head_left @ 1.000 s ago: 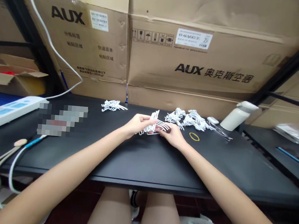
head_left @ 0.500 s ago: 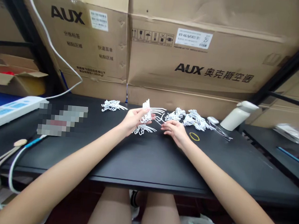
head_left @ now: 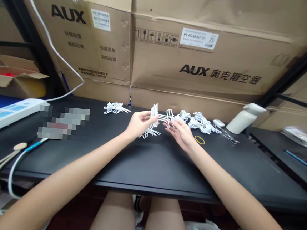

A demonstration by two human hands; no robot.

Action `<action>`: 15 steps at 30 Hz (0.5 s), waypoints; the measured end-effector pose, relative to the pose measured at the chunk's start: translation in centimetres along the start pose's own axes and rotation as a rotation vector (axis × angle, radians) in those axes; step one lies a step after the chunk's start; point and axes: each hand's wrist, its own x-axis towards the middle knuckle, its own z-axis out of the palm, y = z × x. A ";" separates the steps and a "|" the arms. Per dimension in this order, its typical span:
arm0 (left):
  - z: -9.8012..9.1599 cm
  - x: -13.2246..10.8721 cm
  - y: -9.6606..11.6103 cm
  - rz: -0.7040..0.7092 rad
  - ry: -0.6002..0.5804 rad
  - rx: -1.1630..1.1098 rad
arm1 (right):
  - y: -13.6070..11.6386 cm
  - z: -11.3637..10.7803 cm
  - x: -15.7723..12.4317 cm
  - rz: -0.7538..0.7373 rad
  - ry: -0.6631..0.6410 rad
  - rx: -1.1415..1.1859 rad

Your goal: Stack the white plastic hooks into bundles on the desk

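Note:
My left hand [head_left: 139, 123] is closed round a bundle of white wire hooks [head_left: 153, 120], held a little above the black table [head_left: 149, 164]. My right hand [head_left: 180, 131] faces it, palm up, pinching a single white hook [head_left: 169, 115] against the bundle. A loose heap of the same white hooks [head_left: 196, 121] lies just behind my right hand. A small separate bunch of hooks [head_left: 115, 108] rests further left at the back. A yellow rubber band [head_left: 199, 140] lies flat on the table right of my right hand.
Large AUX cardboard boxes [head_left: 196, 58] wall off the back of the table. A white bottle [head_left: 243, 118] leans at the back right. A white power strip [head_left: 8, 115] and cables [head_left: 12, 163] lie at the left, with an open carton [head_left: 14, 79] behind.
My left hand lifted the hook bundle off the table and turned it upright. My right hand let go of the bundle, picked up a single hook and brought it to the bundle.

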 end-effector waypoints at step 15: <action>-0.2 0.1 -0.2 -0.016 0.018 0.010 | -0.2 -0.6 0.3 0.035 0.023 0.008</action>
